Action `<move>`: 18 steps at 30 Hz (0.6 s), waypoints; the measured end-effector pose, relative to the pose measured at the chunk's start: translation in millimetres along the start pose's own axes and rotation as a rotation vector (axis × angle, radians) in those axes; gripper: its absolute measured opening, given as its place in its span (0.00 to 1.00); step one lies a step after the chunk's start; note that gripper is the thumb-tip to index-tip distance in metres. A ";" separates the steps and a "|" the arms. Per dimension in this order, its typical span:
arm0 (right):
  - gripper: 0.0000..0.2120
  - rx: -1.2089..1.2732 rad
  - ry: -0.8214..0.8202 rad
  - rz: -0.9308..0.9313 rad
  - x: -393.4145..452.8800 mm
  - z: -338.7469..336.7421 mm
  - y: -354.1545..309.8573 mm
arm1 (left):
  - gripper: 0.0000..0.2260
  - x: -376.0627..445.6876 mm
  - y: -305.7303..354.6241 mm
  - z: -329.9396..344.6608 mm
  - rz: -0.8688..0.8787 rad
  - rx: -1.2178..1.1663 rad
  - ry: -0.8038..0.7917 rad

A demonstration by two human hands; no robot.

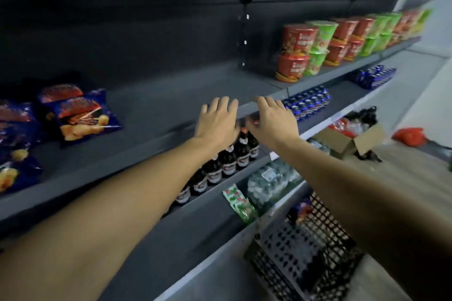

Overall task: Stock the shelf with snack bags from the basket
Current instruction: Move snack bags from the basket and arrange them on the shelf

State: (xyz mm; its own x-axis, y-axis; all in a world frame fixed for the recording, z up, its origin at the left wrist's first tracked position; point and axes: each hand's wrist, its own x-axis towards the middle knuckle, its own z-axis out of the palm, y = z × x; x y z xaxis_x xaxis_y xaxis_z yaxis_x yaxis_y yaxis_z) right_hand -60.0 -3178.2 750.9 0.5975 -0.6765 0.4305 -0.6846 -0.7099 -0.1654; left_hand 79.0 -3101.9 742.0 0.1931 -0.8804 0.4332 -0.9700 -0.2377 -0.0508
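Head view: both hands empty at the front lip of the partly stocked shelf.

Left hand (217, 120) and right hand (274, 117) hover side by side, palms down, fingers loosely spread, pinching nothing; whether the fingertips touch the shelf (171, 102) cannot be told. To the left of the hands, well apart from them, a few blue snack bags (83, 115) already lie on the shelf board. Between those bags and the hands, and on toward the stacked noodle cups (300, 51) at the right, the board is bare. Below the right forearm stands the black basket (305, 247), with more bags dimly visible inside. Beneath the hands, a lower tier holds dark bottles (227, 156). Judged from this, stocking has begun but most of it remains.
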 end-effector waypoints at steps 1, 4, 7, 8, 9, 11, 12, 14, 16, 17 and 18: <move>0.27 -0.001 0.003 0.029 -17.0 -3.5 21.5 | 0.25 -2.4 26.1 5.8 0.016 -0.035 -0.001; 0.26 -0.013 -0.013 0.104 -70.0 -9.5 80.1 | 0.25 -16.3 106.1 26.1 0.048 -0.145 -0.066; 0.25 -0.024 -0.061 0.177 -123.0 -8.6 128.9 | 0.25 -36.9 178.7 50.6 0.097 -0.209 -0.158; 0.26 -0.023 -0.079 0.206 -137.3 -7.9 143.2 | 0.24 -43.1 199.7 58.3 0.111 -0.229 -0.184; 0.26 -0.024 -0.095 0.232 -150.0 -7.3 156.6 | 0.24 -48.5 218.1 65.8 0.124 -0.246 -0.212; 0.26 -0.035 -0.114 0.268 -170.2 -5.3 181.3 | 0.22 -57.3 248.3 80.4 0.147 -0.270 -0.273; 0.26 -0.039 -0.122 0.284 -178.0 -3.8 192.3 | 0.21 -59.8 260.1 88.5 0.158 -0.274 -0.302; 0.26 -0.027 -0.129 0.321 -191.0 1.4 211.5 | 0.20 -62.1 278.8 109.2 0.175 -0.285 -0.353; 0.26 -0.011 -0.132 0.362 -201.7 11.2 228.3 | 0.19 -61.1 293.6 134.9 0.185 -0.319 -0.398; 0.26 -0.013 -0.144 0.383 -206.0 17.9 235.8 | 0.18 -59.8 299.8 148.5 0.192 -0.334 -0.415; 0.25 -0.019 -0.157 0.404 -209.4 25.3 243.3 | 0.17 -57.6 305.3 161.9 0.197 -0.346 -0.429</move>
State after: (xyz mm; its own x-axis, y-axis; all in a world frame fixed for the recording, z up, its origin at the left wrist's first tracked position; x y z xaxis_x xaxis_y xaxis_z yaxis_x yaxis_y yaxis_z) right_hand -341.1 -3214.2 598.1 0.3352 -0.9219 0.1942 -0.8831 -0.3793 -0.2763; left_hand -204.4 -3190.2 555.8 -0.0235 -0.9990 0.0383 -0.9716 0.0319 0.2344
